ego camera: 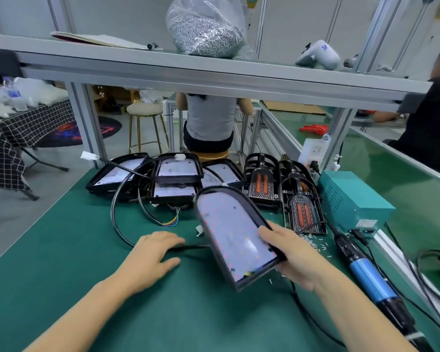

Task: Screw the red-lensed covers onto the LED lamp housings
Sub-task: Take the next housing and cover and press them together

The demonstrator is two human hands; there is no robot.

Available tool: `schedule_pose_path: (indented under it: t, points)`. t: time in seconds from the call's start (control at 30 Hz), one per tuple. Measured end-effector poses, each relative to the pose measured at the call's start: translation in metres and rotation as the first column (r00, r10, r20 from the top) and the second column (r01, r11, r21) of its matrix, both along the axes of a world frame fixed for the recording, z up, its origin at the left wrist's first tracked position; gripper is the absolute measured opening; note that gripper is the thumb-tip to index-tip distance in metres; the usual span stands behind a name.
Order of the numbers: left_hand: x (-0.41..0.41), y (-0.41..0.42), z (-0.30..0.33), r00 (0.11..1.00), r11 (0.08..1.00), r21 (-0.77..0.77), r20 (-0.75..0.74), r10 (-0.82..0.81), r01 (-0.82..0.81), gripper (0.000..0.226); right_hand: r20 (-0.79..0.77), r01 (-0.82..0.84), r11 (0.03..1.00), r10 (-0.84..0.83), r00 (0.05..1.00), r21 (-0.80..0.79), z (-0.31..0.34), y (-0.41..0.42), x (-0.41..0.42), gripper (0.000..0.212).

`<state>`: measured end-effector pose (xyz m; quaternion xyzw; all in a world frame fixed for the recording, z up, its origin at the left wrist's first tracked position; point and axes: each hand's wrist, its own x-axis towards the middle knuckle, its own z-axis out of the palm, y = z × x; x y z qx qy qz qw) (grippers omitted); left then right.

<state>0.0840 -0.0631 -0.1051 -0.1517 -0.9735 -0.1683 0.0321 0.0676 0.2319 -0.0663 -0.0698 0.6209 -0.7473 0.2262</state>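
My right hand (294, 252) grips the right edge of a black LED lamp housing (233, 235), holding it tilted above the green mat with its white LED board facing up. Over the housing's black cable (188, 247), left of it, my left hand (153, 252) lies flat on the mat with its fingers stretched out. Several more housings (175, 174) lie stacked at the back of the mat. Red-lensed covers (304, 212) with black cage frames stand to the right of that stack. Loose screws (315, 241) are scattered beside the covers.
An electric screwdriver (368, 278) with a blue body lies on the right with its cords. A teal power box (351, 199) sits behind it. The shelf (214, 74) overhead carries a bag of screws (206, 31). Other people sit beyond the bench.
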Motion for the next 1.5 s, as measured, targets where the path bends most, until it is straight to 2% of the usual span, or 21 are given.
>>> schedule_pose_path:
  t: [0.07, 0.1, 0.13, 0.17, 0.2, 0.23, 0.3, 0.37, 0.47, 0.53, 0.6, 0.7, 0.83, 0.97, 1.03, 1.1, 1.2, 1.33, 1.4, 1.47, 1.5]
  points:
    - [0.003, 0.004, 0.001, 0.997, 0.972, 0.222, 0.026, 0.070, -0.074, 0.029, -0.056, -0.061, 0.975, 0.074, 0.996, 0.212, -0.005, -0.001, 0.001, 0.044]
    - [0.005, 0.009, 0.003, 0.985, 0.902, 0.397, 0.078, 0.154, -0.172, 0.025, -0.097, -0.075, 0.947, 0.110, 0.989, 0.311, -0.007, -0.002, 0.001, 0.046]
    - [0.006, 0.016, 0.008, 0.955, 0.748, 0.593, 0.187, 0.231, -0.297, 0.024, -0.132, -0.093, 0.916, 0.155, 0.979, 0.389, -0.008, -0.002, 0.000, 0.048]
    - [0.007, 0.024, 0.014, 0.906, 0.518, 0.744, 0.336, 0.257, -0.422, 0.023, -0.155, -0.115, 0.888, 0.203, 0.967, 0.445, -0.008, -0.003, 0.000, 0.046]
    - [0.007, 0.031, 0.018, 0.851, 0.314, 0.792, 0.470, 0.232, -0.523, 0.023, -0.168, -0.137, 0.861, 0.247, 0.954, 0.490, -0.008, -0.004, -0.001, 0.042]
    - [0.007, 0.036, 0.020, 0.828, 0.236, 0.794, 0.533, 0.174, -0.560, 0.025, -0.174, -0.159, 0.834, 0.289, 0.941, 0.528, -0.008, -0.005, -0.002, 0.037]
    - [0.007, 0.042, 0.019, 0.838, 0.303, 0.785, 0.535, 0.109, -0.541, 0.026, -0.188, -0.173, 0.790, 0.342, 0.921, 0.588, -0.006, -0.007, -0.005, 0.026]
    - [0.008, 0.045, 0.016, 0.839, 0.394, 0.745, 0.520, 0.162, -0.538, 0.027, -0.204, -0.156, 0.745, 0.368, 0.907, 0.649, -0.005, -0.008, -0.009, 0.019]
    - [0.004, 0.056, 0.012, 0.855, 0.450, 0.730, 0.478, 0.202, -0.514, 0.039, -0.279, -0.024, 0.633, 0.374, 0.885, 0.774, -0.008, -0.009, -0.012, 0.028]
    - [0.003, 0.062, 0.011, 0.866, 0.440, 0.746, 0.439, 0.240, -0.500, 0.032, -0.354, 0.089, 0.575, 0.366, 0.861, 0.813, -0.010, -0.011, -0.012, 0.030]
    - [0.003, 0.066, 0.007, 0.869, 0.410, 0.767, 0.413, 0.274, -0.493, 0.026, -0.403, 0.149, 0.561, 0.361, 0.841, 0.814, -0.009, -0.013, -0.007, 0.024]
    - [0.002, 0.066, 0.002, 0.866, 0.392, 0.775, 0.400, 0.302, -0.495, 0.027, -0.436, 0.197, 0.539, 0.361, 0.824, 0.819, -0.005, -0.014, 0.000, 0.023]
    - [0.004, 0.062, -0.003, 0.874, 0.376, 0.792, 0.394, 0.286, -0.480, 0.028, -0.545, 0.312, 0.508, 0.415, 0.729, 0.803, 0.002, -0.016, 0.009, 0.025]
    - [0.010, 0.062, -0.012, 0.874, 0.416, 0.780, 0.336, 0.350, -0.467, 0.036, -0.681, 0.485, 0.534, 0.261, 0.684, 0.692, 0.012, -0.010, 0.001, 0.016]
    - [0.012, 0.064, -0.015, 0.875, 0.424, 0.783, 0.302, 0.378, -0.454, 0.040, -0.713, 0.585, 0.474, 0.147, 0.685, 0.659, 0.015, -0.001, -0.016, 0.021]
    - [0.013, 0.066, -0.017, 0.880, 0.430, 0.790, 0.276, 0.386, -0.437, 0.038, -0.699, 0.631, 0.371, 0.074, 0.712, 0.682, 0.017, 0.011, -0.038, 0.030]
    - [0.014, 0.068, -0.018, 0.883, 0.403, 0.813, 0.265, 0.387, -0.420, 0.034, -0.637, 0.627, 0.149, 0.032, 0.770, 0.765, 0.017, 0.023, -0.069, 0.023]
    - [0.016, 0.069, -0.019, 0.883, 0.409, 0.811, 0.257, 0.393, -0.418, 0.031, -0.573, 0.573, -0.018, -0.060, 0.817, 0.819, 0.004, 0.026, -0.091, 0.026]
    - [0.017, 0.069, -0.020, 0.883, 0.403, 0.814, 0.259, 0.390, -0.417, 0.030, -0.581, 0.580, -0.034, -0.078, 0.810, 0.814, -0.002, 0.023, -0.096, 0.021]
    - [0.018, 0.069, -0.020, 0.882, 0.400, 0.817, 0.255, 0.395, -0.416, 0.029, -0.630, 0.635, 0.027, -0.093, 0.771, 0.772, -0.007, 0.019, -0.100, 0.011]
    - [0.018, 0.069, -0.020, 0.882, 0.400, 0.818, 0.252, 0.398, -0.414, 0.029, -0.653, 0.659, 0.050, -0.098, 0.751, 0.750, -0.007, 0.015, -0.103, 0.018]
